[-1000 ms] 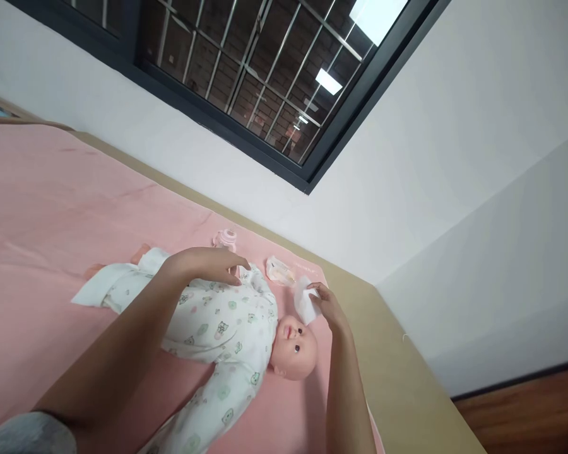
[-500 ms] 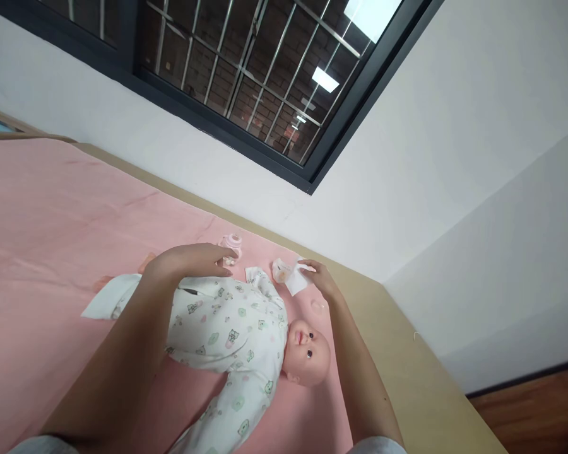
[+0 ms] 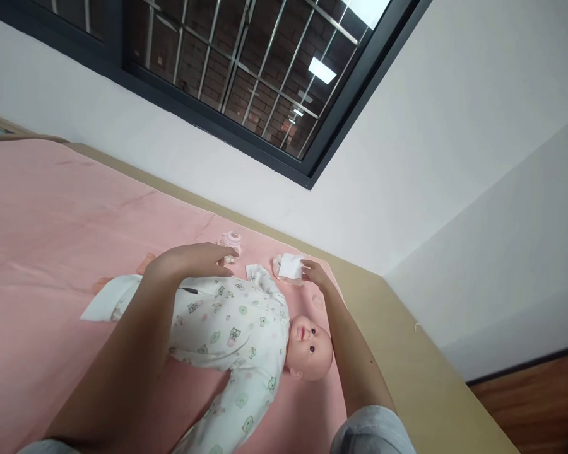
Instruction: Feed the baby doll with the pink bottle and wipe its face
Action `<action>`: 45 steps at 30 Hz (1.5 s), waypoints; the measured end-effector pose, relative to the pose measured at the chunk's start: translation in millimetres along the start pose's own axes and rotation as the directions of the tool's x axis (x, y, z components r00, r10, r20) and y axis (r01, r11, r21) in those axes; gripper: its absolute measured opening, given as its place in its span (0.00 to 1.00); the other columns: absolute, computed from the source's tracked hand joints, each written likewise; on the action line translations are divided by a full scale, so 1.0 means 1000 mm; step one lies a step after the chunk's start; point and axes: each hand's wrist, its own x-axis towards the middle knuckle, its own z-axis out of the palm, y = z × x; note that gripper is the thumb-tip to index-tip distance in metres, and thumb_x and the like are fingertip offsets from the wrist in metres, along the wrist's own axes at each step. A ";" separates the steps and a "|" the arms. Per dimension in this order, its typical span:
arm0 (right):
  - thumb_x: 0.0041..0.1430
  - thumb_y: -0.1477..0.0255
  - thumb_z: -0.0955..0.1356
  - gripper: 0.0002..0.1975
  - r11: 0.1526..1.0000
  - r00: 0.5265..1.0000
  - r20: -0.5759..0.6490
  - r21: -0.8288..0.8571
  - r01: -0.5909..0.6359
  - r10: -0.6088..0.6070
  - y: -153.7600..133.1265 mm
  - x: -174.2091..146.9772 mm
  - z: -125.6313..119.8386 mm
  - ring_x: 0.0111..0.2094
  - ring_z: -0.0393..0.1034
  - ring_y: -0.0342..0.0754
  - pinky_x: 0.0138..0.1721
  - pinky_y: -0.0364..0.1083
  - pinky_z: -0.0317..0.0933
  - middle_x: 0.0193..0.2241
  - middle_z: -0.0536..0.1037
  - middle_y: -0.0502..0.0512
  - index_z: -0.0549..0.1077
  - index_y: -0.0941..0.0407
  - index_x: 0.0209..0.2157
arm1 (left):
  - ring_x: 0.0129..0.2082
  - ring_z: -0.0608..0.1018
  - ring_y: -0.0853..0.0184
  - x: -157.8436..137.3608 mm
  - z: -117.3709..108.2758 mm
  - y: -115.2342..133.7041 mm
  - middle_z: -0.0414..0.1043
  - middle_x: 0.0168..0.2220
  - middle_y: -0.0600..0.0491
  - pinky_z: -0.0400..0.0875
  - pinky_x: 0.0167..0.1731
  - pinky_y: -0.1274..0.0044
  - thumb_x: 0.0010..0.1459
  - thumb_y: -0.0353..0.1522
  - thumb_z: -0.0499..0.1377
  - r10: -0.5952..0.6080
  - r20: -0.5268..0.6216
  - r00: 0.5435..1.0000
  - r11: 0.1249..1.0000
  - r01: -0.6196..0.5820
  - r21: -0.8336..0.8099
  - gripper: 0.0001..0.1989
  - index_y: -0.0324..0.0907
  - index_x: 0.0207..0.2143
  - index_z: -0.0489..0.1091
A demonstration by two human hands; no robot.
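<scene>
A baby doll (image 3: 309, 353) in a white patterned suit (image 3: 227, 315) lies on its back on a pink sheet (image 3: 38, 221). My left hand (image 3: 208, 260) hovers at the doll's far side with fingers stretched and apart, nothing in it. Just beyond its fingertips stands a small clear bottle with a pink top (image 3: 231, 241). Between the fingertips of my right hand (image 3: 316, 274) is a small white square of tissue or cloth (image 3: 291, 265). That square lies over a crumpled clear thing (image 3: 277, 265), whose kind I cannot make out.
A faint clear round piece (image 3: 317, 301) rests beside my right wrist. White cloth (image 3: 101, 302) covers the doll's lower legs. The wooden bed edge (image 3: 388, 328) runs along the white wall, below a barred window with a dark frame (image 3: 307, 173).
My right hand has shifted slightly left with the white square, which now lies flatter over the crumpled clear thing. My left hand is nearly unmoved.
</scene>
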 end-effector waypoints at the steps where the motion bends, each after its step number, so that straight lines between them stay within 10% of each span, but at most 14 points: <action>1: 0.46 0.78 0.72 0.16 1.000 1.000 -0.005 -0.004 -0.005 0.005 0.002 0.000 -0.001 0.29 0.74 0.47 0.46 0.59 0.71 0.39 0.80 0.60 0.78 0.59 0.40 | 0.52 0.75 0.55 0.000 0.000 0.001 0.71 0.58 0.47 0.69 0.47 0.70 0.59 0.45 0.53 -0.002 0.008 1.000 1.000 0.002 0.002 0.34 0.47 0.66 0.60; 9: 0.45 0.76 0.74 0.24 1.000 0.998 -0.064 -0.017 0.013 -0.015 0.012 -0.006 -0.011 0.28 0.75 0.45 0.40 0.56 0.74 0.62 0.66 0.68 0.75 0.58 0.47 | 0.51 0.76 0.54 0.000 0.001 0.004 0.72 0.56 0.47 0.69 0.45 0.72 0.57 0.45 0.54 -0.022 0.017 1.000 1.000 0.022 -0.003 0.33 0.48 0.65 0.61; 19: 0.51 0.71 0.63 0.13 0.984 0.924 -0.341 -0.107 0.146 -0.174 0.045 -0.032 -0.042 0.39 0.74 0.50 0.53 0.54 0.66 0.46 0.78 0.59 0.75 0.57 0.38 | 0.52 0.76 0.53 -0.001 0.001 0.003 0.71 0.58 0.48 0.68 0.43 0.73 0.57 0.46 0.54 -0.051 0.023 0.998 0.999 0.051 -0.011 0.37 0.49 0.68 0.56; 26: 0.51 0.61 0.64 0.25 0.988 0.835 -0.529 -0.111 0.109 -0.152 0.096 -0.053 -0.037 0.57 0.65 0.57 0.59 0.53 0.59 0.56 0.70 0.67 0.71 0.59 0.48 | 0.54 0.74 0.51 0.000 0.001 0.000 0.71 0.58 0.47 0.69 0.45 0.71 0.55 0.49 0.54 -0.050 0.030 0.998 0.999 0.050 -0.021 0.40 0.48 0.68 0.56; 45: 0.48 0.69 0.66 0.39 0.985 0.852 -0.519 -0.170 -0.027 -0.066 0.142 -0.061 -0.015 0.59 0.66 0.57 0.56 0.50 0.61 0.58 0.70 0.68 0.58 0.61 0.63 | 0.59 0.69 0.52 0.013 0.016 0.004 0.65 0.63 0.52 0.62 0.56 0.67 0.57 0.47 0.54 -0.007 -0.083 0.997 0.999 0.011 0.049 0.32 0.50 0.64 0.62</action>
